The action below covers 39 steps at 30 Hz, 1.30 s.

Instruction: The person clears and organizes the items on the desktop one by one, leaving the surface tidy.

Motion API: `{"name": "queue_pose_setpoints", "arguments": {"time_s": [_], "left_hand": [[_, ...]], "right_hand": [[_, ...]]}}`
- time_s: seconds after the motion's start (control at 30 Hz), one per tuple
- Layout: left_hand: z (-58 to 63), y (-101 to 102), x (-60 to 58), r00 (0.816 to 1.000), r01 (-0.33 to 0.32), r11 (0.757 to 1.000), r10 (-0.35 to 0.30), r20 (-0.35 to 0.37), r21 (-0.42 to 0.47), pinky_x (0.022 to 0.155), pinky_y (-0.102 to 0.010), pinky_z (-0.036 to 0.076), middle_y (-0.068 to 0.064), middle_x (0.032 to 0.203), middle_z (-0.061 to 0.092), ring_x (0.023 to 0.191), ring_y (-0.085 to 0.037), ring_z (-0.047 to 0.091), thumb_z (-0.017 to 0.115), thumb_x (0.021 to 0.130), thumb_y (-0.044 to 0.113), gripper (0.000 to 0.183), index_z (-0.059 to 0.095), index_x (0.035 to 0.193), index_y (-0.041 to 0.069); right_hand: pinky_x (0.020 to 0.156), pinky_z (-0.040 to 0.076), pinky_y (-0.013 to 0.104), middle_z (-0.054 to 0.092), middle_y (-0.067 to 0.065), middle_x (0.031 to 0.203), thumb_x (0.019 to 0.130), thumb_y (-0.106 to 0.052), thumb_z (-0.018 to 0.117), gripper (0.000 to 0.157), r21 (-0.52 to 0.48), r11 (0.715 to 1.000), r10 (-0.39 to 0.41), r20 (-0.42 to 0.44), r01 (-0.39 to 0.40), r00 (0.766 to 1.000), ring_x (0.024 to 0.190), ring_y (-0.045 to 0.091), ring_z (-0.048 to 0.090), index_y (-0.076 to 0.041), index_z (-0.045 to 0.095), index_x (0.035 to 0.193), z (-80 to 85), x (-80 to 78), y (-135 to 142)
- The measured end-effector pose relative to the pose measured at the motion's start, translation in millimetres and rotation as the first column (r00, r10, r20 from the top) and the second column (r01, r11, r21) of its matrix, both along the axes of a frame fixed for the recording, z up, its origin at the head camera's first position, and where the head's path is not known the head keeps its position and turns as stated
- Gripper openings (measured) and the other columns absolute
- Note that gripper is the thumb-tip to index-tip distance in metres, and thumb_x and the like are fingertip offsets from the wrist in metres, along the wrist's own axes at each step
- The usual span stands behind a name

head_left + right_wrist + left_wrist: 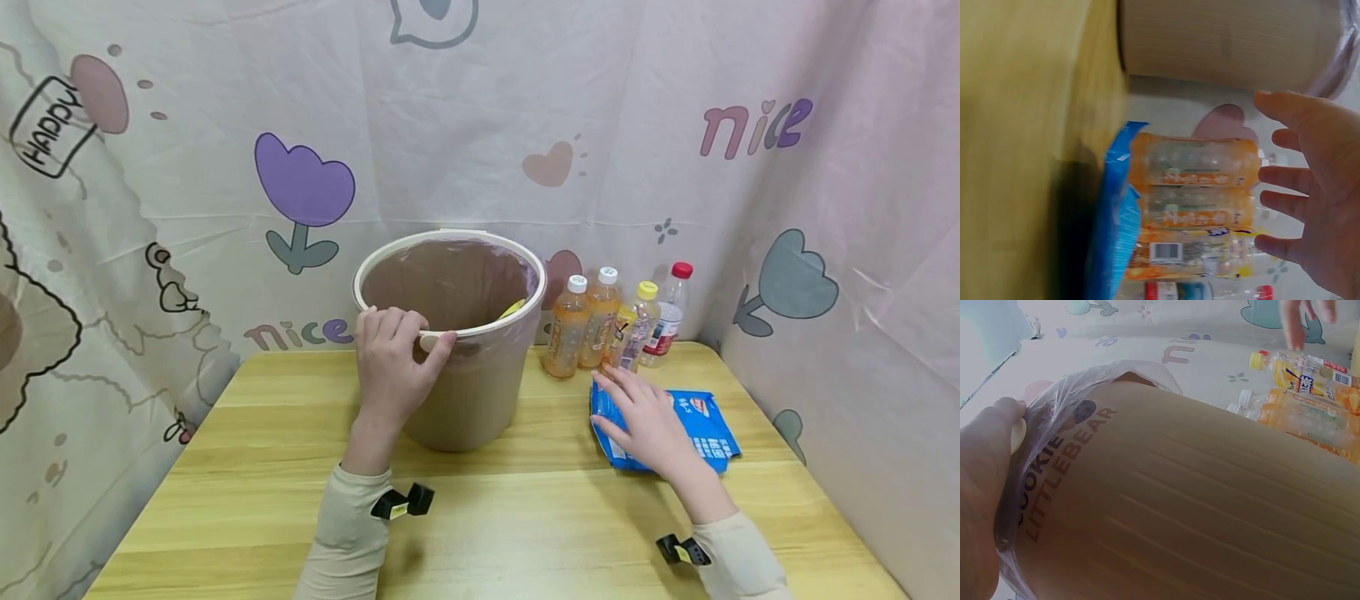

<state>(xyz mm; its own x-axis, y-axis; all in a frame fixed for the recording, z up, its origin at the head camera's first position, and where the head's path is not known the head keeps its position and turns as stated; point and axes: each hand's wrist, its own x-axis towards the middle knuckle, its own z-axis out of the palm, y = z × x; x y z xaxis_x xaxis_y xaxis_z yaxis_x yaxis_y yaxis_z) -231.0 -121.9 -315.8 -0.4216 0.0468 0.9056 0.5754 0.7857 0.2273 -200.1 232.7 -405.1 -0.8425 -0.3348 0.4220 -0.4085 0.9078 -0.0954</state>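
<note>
A brown trash can (468, 396) with a white rim and a clear liner stands on the table. My left hand (392, 354) grips its front rim, fingers over the edge and thumb outside. In the left wrist view, the can's side (1166, 487) shows printed lettering. Something yellow (512, 309) shows inside; the rest of the inside is hidden. My right hand (648, 417), fingers spread, hovers over a blue plastic package (712, 429) lying on the table. In the right wrist view, the right hand (1322, 187) holds nothing, and the blue package (1113, 206) is apart from it.
Several plastic bottles stand in a group right of the can: two orange-tinted ones with white caps (567, 329), a yellow-capped bottle (643, 321) and a red-capped bottle (670, 321) among them. A patterned curtain (450, 125) hangs behind the wooden table (285, 458).
</note>
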Motion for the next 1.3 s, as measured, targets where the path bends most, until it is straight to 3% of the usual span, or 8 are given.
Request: {"name": "queue_pose_setpoints", "arguments": {"time_s": [0.17, 0.5, 0.67, 0.8, 0.93, 1.1, 1.3], "left_hand": [[-0.1, 0, -0.4, 1.0, -0.005, 1.0, 0.005, 0.0, 0.004, 0.096, -0.05, 0.034, -0.009, 0.073, 0.051, 0.078, -0.03, 0.046, 0.052, 0.088, 0.054, 0.05, 0.056, 0.074, 0.006], [0.5, 2, 0.6, 1.0, -0.004, 1.0, 0.004, 0.007, 0.006, 0.097, -0.05, 0.034, -0.009, 0.073, 0.052, 0.078, -0.03, 0.047, 0.052, 0.088, 0.054, 0.049, 0.056, 0.074, 0.006], [1.2, 2, 0.6, 1.0, 0.002, 1.0, -0.002, 0.014, 0.022, 0.097, -0.049, 0.034, -0.01, 0.073, 0.051, 0.079, -0.03, 0.046, 0.051, 0.088, 0.055, 0.052, 0.056, 0.074, 0.006], [0.8, 2, 0.3, 1.0, 0.005, 1.0, -0.005, 0.015, 0.025, 0.096, -0.049, 0.034, -0.01, 0.073, 0.051, 0.078, -0.03, 0.046, 0.052, 0.088, 0.055, 0.051, 0.056, 0.074, 0.005], [0.9, 2, 1.2, 1.0, 0.003, 1.0, -0.003, 0.016, 0.025, 0.095, -0.049, 0.034, -0.01, 0.073, 0.051, 0.078, -0.03, 0.046, 0.052, 0.087, 0.054, 0.05, 0.056, 0.074, 0.005], [1.3, 1, 1.7, 1.0, 0.002, 1.0, -0.002, 0.015, 0.02, 0.095, -0.049, 0.034, -0.01, 0.074, 0.052, 0.079, -0.03, 0.046, 0.052, 0.088, 0.054, 0.051, 0.056, 0.074, 0.005], [1.0, 1, 1.8, 1.0, 0.002, 1.0, -0.002, 0.004, 0.017, 0.096, -0.05, 0.034, -0.01, 0.073, 0.051, 0.079, -0.03, 0.046, 0.051, 0.088, 0.054, 0.051, 0.056, 0.074, 0.005]], "right_hand": [[0.105, 0.032, 0.068, 0.04, 0.015, 0.151, 0.087, -0.047, 0.068, 0.075, 0.026, 1.0, -0.019, 0.118, 0.016, 0.993, 0.139, 0.04, 0.037, -0.018, 0.038, 0.149, -11.6, -5.1, -2], [0.108, 0.029, 0.069, 0.035, 0.018, 0.155, 0.083, -0.048, 0.071, 0.083, 0.074, 0.997, -0.053, 0.271, 0.034, 0.961, 0.143, 0.043, 0.031, -0.015, 0.036, 0.151, -34.8, -7.1, -2], [0.106, 0.023, 0.075, 0.027, 0.025, 0.157, 0.083, -0.05, 0.07, 0.088, 0.071, 0.993, -0.111, 0.413, 0.09, 0.904, 0.144, 0.048, 0.023, -0.012, 0.03, 0.153, -41.3, -9.7, 0], [0.103, 0.019, 0.079, 0.018, 0.029, 0.158, 0.086, -0.049, 0.067, 0.091, 0.06, 0.985, -0.17, 0.536, 0.163, 0.827, 0.144, 0.053, 0.016, -0.011, 0.022, 0.155, -43.9, -12.1, 1], [0.101, 0.018, 0.081, 0.013, 0.03, 0.159, 0.088, -0.044, 0.066, 0.09, 0.047, 0.975, -0.201, 0.604, 0.217, 0.772, 0.144, 0.055, 0.012, -0.012, 0.017, 0.156, -44.1, -12.2, 1], [0.101, 0.018, 0.081, 0.011, 0.031, 0.159, 0.091, -0.029, 0.064, 0.083, 0.039, 0.971, -0.205, 0.637, 0.235, 0.743, 0.144, 0.055, 0.012, -0.011, 0.015, 0.156, -44.5, -11.2, 0], [0.099, 0.022, 0.08, 0.013, 0.034, 0.157, 0.091, -0.008, 0.056, 0.075, 0.031, 0.97, -0.201, 0.657, 0.241, 0.727, 0.142, 0.057, 0.015, -0.007, 0.018, 0.155, -43.4, -10.6, -2]]}}
